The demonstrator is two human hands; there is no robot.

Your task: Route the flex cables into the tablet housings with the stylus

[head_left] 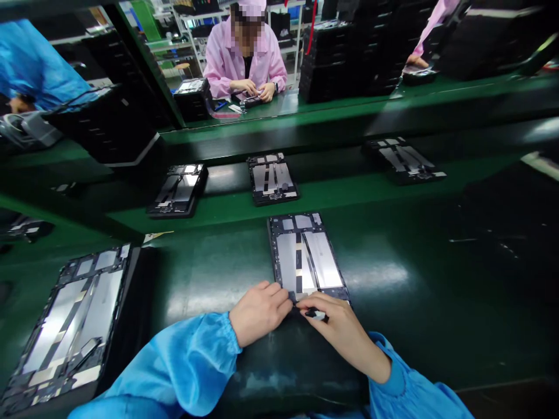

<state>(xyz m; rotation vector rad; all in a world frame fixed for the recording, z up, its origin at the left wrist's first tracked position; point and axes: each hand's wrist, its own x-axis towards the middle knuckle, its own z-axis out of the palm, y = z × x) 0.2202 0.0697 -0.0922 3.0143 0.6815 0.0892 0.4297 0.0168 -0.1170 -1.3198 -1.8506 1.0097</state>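
Tablet [311, 256] partly behind left hand [262, 312], item [318, 315] in right hand [343, 331] mostly hidden, leftmost person [37, 67] cut off

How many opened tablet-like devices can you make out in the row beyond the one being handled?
3: the left device, the middle device and the right device. More may be hidden toward the dim left and right edges.

From the wearer's place, a person in pink [218, 52] faces this way at 12 o'clock behind a green ledge [279, 119], wearing a dark wristwatch [276, 87]. Toward 1 stands a tall black stack [345, 64]; farther right, a pink sleeve [435, 21]. At 11, a blue sleeve [41, 64] shows beside another dark stack [107, 125].
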